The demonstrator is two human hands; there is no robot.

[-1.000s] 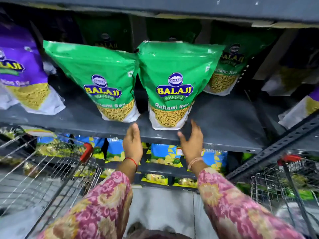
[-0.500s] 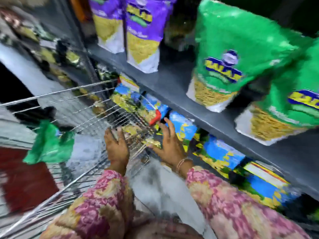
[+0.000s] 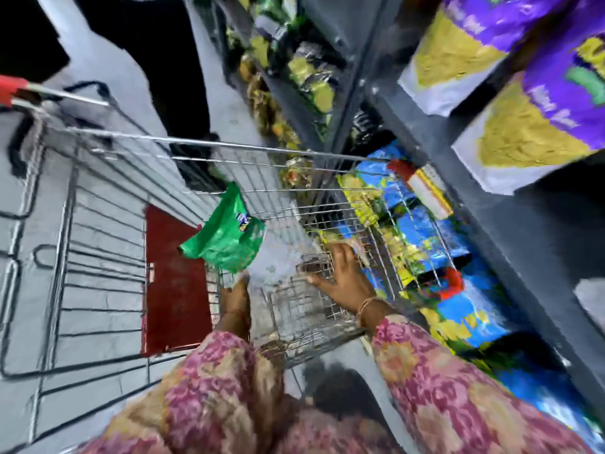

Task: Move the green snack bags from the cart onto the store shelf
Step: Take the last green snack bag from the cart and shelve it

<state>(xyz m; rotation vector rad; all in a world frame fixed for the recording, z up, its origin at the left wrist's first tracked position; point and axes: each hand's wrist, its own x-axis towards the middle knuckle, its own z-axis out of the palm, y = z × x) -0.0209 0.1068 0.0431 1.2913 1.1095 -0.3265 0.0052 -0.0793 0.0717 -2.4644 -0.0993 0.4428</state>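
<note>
One green snack bag [image 3: 226, 239] lies tilted inside the wire cart [image 3: 262, 148], its pale lower end pointing towards me. My left hand [image 3: 236, 298] reaches down into the cart and its fingertips meet that pale end; motion blur hides whether they grip it. My right hand [image 3: 343, 278] is spread open, fingers apart, over the cart's near right wire wall, just right of the bag and holding nothing. The grey store shelf [image 3: 491, 208] runs along the right.
Purple snack bags [image 3: 540, 93] stand on the grey shelf at upper right. Blue and yellow packets [image 3: 425, 231] fill the lower shelf beside the cart. A dark red panel [image 3: 176, 283] shows through the cart's floor. The cart's red handle end [image 3: 13, 90] is at far left.
My view has swung from the shelf down into the cart. Both hands dropped from the shelf edge into the cart, and the left one has reached the green bag's lower end.
</note>
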